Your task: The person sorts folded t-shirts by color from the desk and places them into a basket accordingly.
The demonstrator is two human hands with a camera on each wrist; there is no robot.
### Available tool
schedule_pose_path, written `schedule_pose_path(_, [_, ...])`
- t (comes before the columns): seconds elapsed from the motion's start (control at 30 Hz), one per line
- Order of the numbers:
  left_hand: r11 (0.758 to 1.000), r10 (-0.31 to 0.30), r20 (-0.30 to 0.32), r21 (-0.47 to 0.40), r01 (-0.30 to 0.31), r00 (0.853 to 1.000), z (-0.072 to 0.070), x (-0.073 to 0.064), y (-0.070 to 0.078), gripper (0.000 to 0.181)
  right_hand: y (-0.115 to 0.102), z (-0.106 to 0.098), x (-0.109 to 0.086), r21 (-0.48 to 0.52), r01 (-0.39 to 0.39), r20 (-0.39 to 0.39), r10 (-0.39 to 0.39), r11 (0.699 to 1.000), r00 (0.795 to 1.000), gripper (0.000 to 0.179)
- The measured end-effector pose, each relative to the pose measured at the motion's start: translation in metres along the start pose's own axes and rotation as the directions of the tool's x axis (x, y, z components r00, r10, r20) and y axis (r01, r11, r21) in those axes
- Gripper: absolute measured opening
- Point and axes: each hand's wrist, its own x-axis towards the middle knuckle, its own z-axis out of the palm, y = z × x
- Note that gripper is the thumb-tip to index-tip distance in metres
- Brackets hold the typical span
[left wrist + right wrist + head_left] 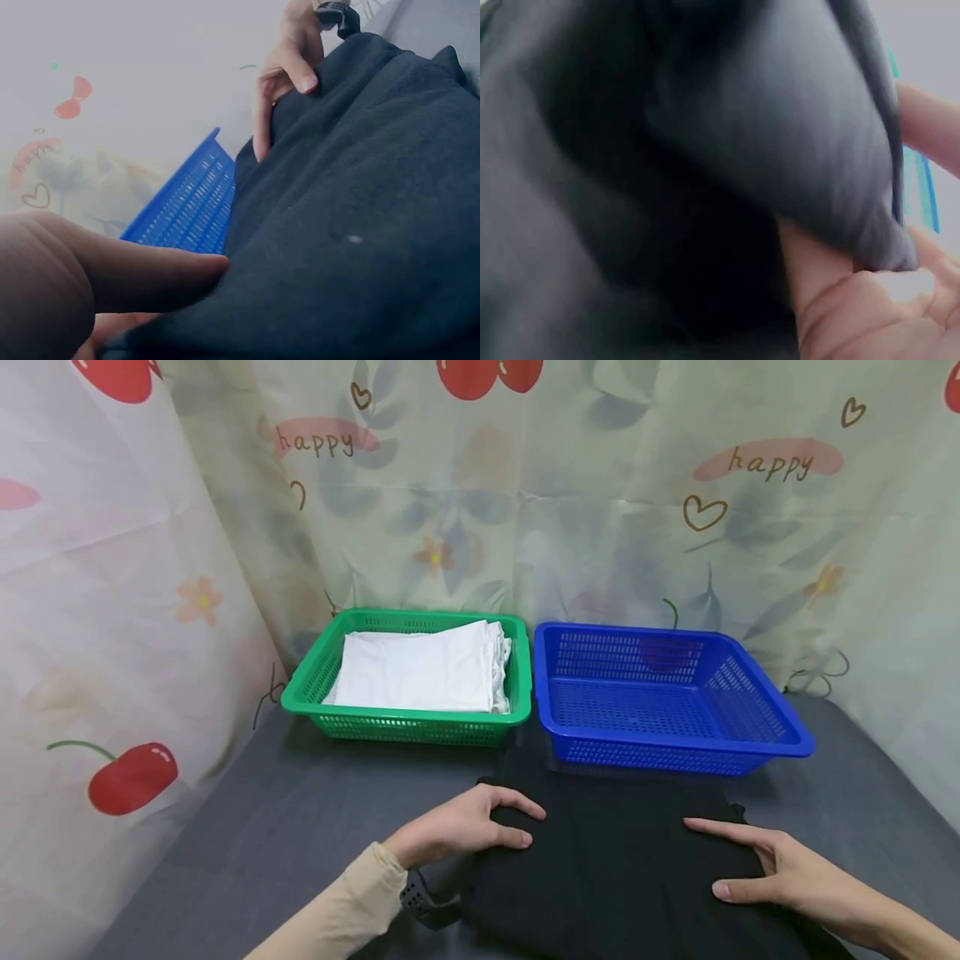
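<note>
A black cloth (pixel 622 868), perhaps a garment, spreads over the near part of the table and is somewhat rumpled. My left hand (pixel 468 822) grips its left side, with the thumb and index finger on top and the other fingers out of sight. At the right side my right hand (pixel 787 872) holds the cloth. The right wrist view shows a fold of dark cloth (pixel 780 142) between the fingers of this hand (pixel 870 315), somewhat blurred. In the left wrist view the left thumb (pixel 157 274) lies along the cloth edge, with the right hand (pixel 289 64) across from it.
Behind the cloth stand a green basket (pixel 412 724) with folded white cloths (pixel 416 672) in it and, on the right, a blue basket (pixel 675 747). A grey surface (pixel 247 835) lies underneath. Printed curtains (pixel 600 543) hang at the back and sides.
</note>
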Motion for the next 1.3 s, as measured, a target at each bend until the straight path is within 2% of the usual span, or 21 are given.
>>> schedule_pose_path(0.07, [1.0,0.01,-0.009,0.014,-0.01,1.0,0.001,0.0,0.0,0.032,0.001,0.002,-0.001,-0.015,-0.004,-0.036,0.003,1.0,0.999,0.066])
schedule_pose_path(0.13, [0.999,0.024,-0.024,0.033,-0.023,0.999,0.002,0.0,0.001,0.035,0.001,0.004,-0.003,-0.06,-0.029,-0.109,0.022,0.998,0.994,0.068])
schedule_pose_path(0.2, [0.997,0.042,-0.041,0.068,-0.04,0.998,0.002,0.0,0.002,0.038,0.0,0.005,-0.006,-0.106,-0.068,-0.195,0.047,0.992,0.98,0.069])
schedule_pose_path(0.3, [0.994,0.068,-0.053,0.092,-0.063,0.996,0.002,-0.003,0.005,0.041,-0.003,0.005,-0.01,-0.087,-0.097,-0.26,0.071,0.992,0.963,0.068])
schedule_pose_path(0.4, [0.992,0.107,-0.052,0.072,-0.103,0.993,0.002,-0.008,0.008,0.043,-0.009,0.002,-0.014,-0.046,-0.072,-0.265,0.057,0.996,0.962,0.067])
schedule_pose_path(0.57, [0.98,0.191,-0.023,-0.059,-0.192,0.981,0.003,-0.017,0.015,0.044,-0.018,-0.008,-0.024,-0.01,-0.042,-0.283,0.038,0.999,0.958,0.068])
schedule_pose_path(0.67, [0.961,0.251,-0.009,-0.116,-0.251,0.968,0.003,-0.02,0.02,0.046,-0.023,-0.015,-0.029,-0.013,-0.018,-0.299,0.014,1.0,0.954,0.069])
schedule_pose_path(0.83, [0.928,0.342,0.005,-0.157,-0.337,0.94,0.002,-0.024,0.03,0.048,-0.035,-0.02,-0.039,-0.007,0.054,-0.294,-0.053,0.999,0.954,0.069])
schedule_pose_path(0.93, [0.915,0.38,0.011,-0.149,-0.374,0.925,0.0,-0.025,0.038,0.049,-0.041,-0.022,-0.044,-0.022,0.103,-0.293,-0.105,0.994,0.95,0.071])
schedule_pose_path(1.03, [0.909,0.406,0.014,-0.116,-0.401,0.914,-0.004,-0.022,0.045,0.05,-0.047,-0.027,-0.046,-0.099,0.125,-0.319,-0.15,0.987,0.936,0.072])
schedule_pose_path(1.17, [0.898,0.435,0.008,-0.076,-0.434,0.9,-0.008,-0.015,0.053,0.05,-0.056,-0.036,-0.046,-0.13,0.129,-0.342,-0.167,0.983,0.925,0.075])
schedule_pose_path(1.3, [0.891,0.451,0.004,-0.071,-0.449,0.893,-0.012,-0.006,0.064,0.05,-0.069,-0.044,-0.045,-0.133,0.122,-0.373,-0.164,0.984,0.913,0.079])
